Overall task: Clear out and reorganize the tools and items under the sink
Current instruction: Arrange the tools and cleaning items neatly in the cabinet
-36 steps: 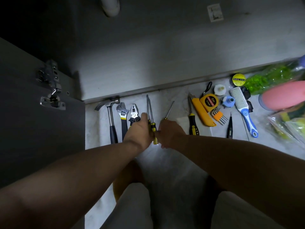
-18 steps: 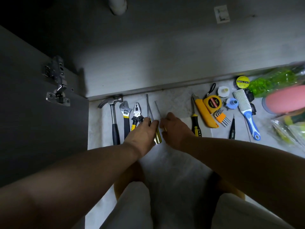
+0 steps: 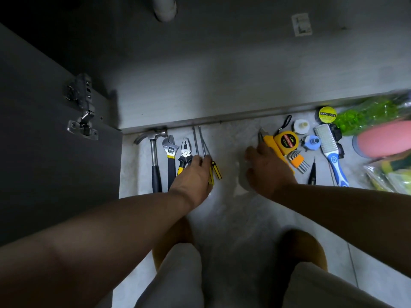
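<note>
Two screwdrivers (image 3: pixel 215 170) with yellow-and-black handles lie side by side on the floor (image 3: pixel 229 152), shafts pointing at the cabinet edge (image 3: pixel 222 116). The left hand (image 3: pixel 193 176) rests on them with fingers laid fairly straight over the shafts, the handles poking out just right of the hand. Directly left of them, in a row, lie the pliers (image 3: pixel 185 152), adjustable wrench (image 3: pixel 170 152) and hammer (image 3: pixel 154 152). Well apart to the right, the right hand (image 3: pixel 270 167) is blurred, fingers bent down over a yellow utility knife (image 3: pixel 270 140); I cannot tell whether it grips anything. Beside it sit a tape measure (image 3: pixel 287 140), hex keys (image 3: pixel 297 160), a tester pen (image 3: pixel 312 172) and a blue-handled brush (image 3: pixel 331 152). The open cabinet door (image 3: pixel 44 130) stands at the left.
</note>
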Demonstrator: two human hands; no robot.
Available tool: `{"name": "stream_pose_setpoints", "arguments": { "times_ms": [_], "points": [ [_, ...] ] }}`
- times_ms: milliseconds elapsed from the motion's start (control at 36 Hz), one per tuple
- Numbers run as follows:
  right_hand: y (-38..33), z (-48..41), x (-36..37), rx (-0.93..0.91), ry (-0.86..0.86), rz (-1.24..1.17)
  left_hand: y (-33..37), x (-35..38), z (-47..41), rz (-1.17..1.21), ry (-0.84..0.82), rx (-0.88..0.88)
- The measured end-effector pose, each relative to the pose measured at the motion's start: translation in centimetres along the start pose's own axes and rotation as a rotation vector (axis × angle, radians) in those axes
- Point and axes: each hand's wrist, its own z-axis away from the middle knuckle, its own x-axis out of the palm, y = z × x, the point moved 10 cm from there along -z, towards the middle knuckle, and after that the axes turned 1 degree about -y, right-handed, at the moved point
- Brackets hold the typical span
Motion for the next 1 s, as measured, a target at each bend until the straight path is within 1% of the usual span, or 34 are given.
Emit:
{"name": "stream_pose_setpoints", "arguments": {
  "times_ms": [83, 139, 278, 361, 472, 528, 611, 722, 778, 889, 1000],
  "points": [
    [3.3, 1.2, 0.6, 0.168, -0.052, 0.021, 0.0, 0.1, 0.1, 0.005, -0.019, 0.004],
    [4.4, 1.7, 1.6, 0.222, -0.123, 0.011, -0.1, 0.1, 0.2, 0.014, -0.021, 0.005],
    [3.4, 1.2, 3.1, 0.17, -0.199, -0.098, 0.2, -0.2, 0.6, -0.029, -0.002, 0.041],
    [2.6, 0.4, 4.1, 0.16, -0.25, -0.074, 0.6, -0.4, 0.6, -0.091, 0.011, 0.084],
    [1.5, -0.7, 4.2, 0.107, -0.211, -0.011, 0.8, -1.2, 0.7, -0.144, 0.061, 0.097],
    [0.8, -1.2, 4.2, 0.064, -0.201, -0.026, 1.0, -1.7, 0.7, -0.179, 0.103, 0.127],
    [-0.1, -1.5, 4.2, 0.002, -0.189, -0.08, 1.2, -2.2, 0.3, -0.166, 0.133, 0.133],
    [-0.3, -1.3, 4.3, -0.014, -0.189, -0.107, 2.1, -2.4, -0.9, -0.176, 0.159, 0.161],
    [-0.3, -1.1, 4.4, -0.024, -0.191, -0.132, 2.7, -2.2, -1.6, -0.232, 0.153, 0.186],
    [-0.1, -0.9, 4.3, -0.024, -0.174, -0.143, 3.7, -1.2, -2.9, -0.341, 0.079, 0.189],
    [-0.1, -0.9, 4.3, -0.033, -0.165, -0.157, 4.6, -0.7, -3.3, -0.323, 0.049, 0.188]
  ]
}}
